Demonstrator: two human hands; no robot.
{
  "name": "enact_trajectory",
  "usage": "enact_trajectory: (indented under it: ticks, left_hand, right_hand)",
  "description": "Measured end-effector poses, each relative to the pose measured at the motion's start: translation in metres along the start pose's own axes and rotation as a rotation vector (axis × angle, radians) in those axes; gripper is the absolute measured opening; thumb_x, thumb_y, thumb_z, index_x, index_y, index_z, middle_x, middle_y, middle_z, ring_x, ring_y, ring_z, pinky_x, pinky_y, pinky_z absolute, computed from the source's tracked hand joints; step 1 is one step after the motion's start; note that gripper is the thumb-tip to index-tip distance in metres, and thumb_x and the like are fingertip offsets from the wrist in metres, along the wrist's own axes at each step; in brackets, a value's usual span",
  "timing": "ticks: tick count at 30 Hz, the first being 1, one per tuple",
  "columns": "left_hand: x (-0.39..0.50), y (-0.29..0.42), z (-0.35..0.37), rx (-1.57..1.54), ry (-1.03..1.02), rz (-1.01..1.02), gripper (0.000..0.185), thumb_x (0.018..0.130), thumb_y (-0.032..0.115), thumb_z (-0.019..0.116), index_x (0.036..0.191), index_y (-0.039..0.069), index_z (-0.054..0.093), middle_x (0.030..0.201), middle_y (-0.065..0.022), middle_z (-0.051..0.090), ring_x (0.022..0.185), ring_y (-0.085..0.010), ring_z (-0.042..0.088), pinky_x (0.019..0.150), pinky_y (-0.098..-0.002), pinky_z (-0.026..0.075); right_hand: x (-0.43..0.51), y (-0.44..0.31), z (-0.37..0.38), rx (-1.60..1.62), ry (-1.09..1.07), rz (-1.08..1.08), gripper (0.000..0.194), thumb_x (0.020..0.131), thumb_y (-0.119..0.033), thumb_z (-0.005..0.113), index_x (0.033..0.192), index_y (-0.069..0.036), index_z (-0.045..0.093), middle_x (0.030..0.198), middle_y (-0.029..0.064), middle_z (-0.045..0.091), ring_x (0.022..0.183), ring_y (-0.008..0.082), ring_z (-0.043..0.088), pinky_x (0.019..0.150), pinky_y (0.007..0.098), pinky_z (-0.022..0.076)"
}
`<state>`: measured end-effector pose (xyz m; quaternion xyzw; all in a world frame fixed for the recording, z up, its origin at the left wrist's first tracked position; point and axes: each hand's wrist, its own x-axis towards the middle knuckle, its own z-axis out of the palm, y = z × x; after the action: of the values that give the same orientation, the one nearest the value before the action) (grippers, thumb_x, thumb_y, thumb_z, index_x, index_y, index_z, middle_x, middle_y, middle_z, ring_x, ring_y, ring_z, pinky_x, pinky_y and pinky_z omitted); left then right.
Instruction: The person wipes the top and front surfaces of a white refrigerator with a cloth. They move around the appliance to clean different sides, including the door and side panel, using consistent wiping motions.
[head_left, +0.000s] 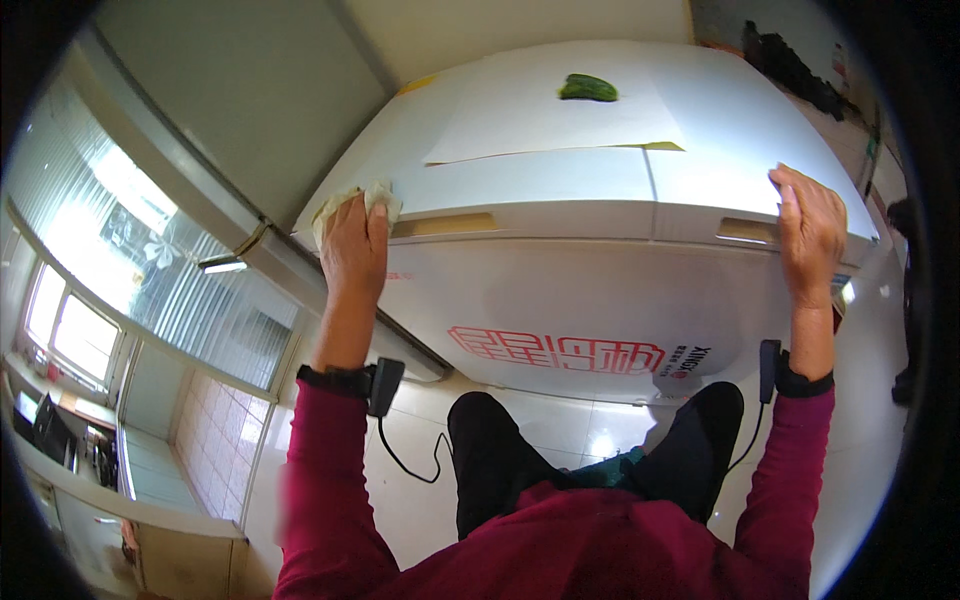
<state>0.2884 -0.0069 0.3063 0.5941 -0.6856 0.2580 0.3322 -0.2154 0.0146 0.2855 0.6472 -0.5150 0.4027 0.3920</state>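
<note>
My left hand (352, 236) grips a crumpled pale cloth or tissue (381, 193) at the left front corner of a white chest freezer (555, 176). At the freezer's right front edge is my right hand (814, 225), with nothing visible in it and its fingers bent together; whether it touches the lid is unclear. Farther back, a piece of green cucumber-like vegetable (589, 88) lies on a white sheet (525, 124) spread over the lid. The sheet's front edge shows a yellowish turned corner.
Recessed handles (446, 223) run along the lid's front. A dark object (795, 67) lies beyond the right side. To the left stand a tall pale panel (247, 82) and a ribbed-glass door (150, 217). Cables hang from devices on both wrists, near my knees.
</note>
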Motion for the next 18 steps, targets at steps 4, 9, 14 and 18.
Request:
enact_trajectory:
  ticks: [4,9,14,18]
  left_hand:
    - [-0.011,0.065,-0.002,-0.059,0.066,0.122,0.039,0.094,0.031,0.047,0.115,-0.001,0.059,0.111,-0.0194,0.060,0.104,-0.0385,0.055,0.092,-0.0460,0.041]
    - [-0.004,0.147,0.004,-0.127,0.075,0.259,0.038,0.091,0.028,0.056,0.114,-0.002,0.059,0.110,-0.0188,0.061,0.102,-0.0356,0.057,0.090,-0.0448,0.043]
    - [0.005,0.235,0.013,-0.251,0.013,0.430,0.035,0.091,0.027,0.057,0.113,0.001,0.061,0.108,-0.0182,0.063,0.102,-0.0335,0.060,0.090,-0.0417,0.046]
    - [0.012,0.296,0.022,-0.419,-0.017,0.552,0.037,0.083,0.022,0.067,0.113,0.001,0.060,0.113,-0.0156,0.061,0.103,-0.0314,0.059,0.091,-0.0412,0.046]
  right_hand:
    - [0.003,-0.004,-0.005,0.054,-0.013,0.052,0.032,0.095,-0.026,0.043,0.094,-0.010,0.071,0.099,0.0071,0.070,0.095,0.0202,0.063,0.091,0.0363,0.0412]
    - [0.005,-0.008,-0.012,0.091,-0.025,0.090,0.026,0.092,-0.023,0.048,0.094,-0.009,0.070,0.097,0.0078,0.070,0.095,0.0213,0.064,0.089,0.0364,0.0406]
    - [0.007,-0.008,-0.013,0.139,0.057,0.076,0.018,0.087,-0.023,0.057,0.090,-0.010,0.069,0.091,0.0051,0.070,0.086,0.0207,0.063,0.083,0.0368,0.0420]
    - [0.005,-0.008,-0.012,0.124,0.043,0.069,0.017,0.087,-0.022,0.058,0.090,-0.010,0.069,0.091,0.0054,0.070,0.087,0.0213,0.064,0.084,0.0367,0.0422]
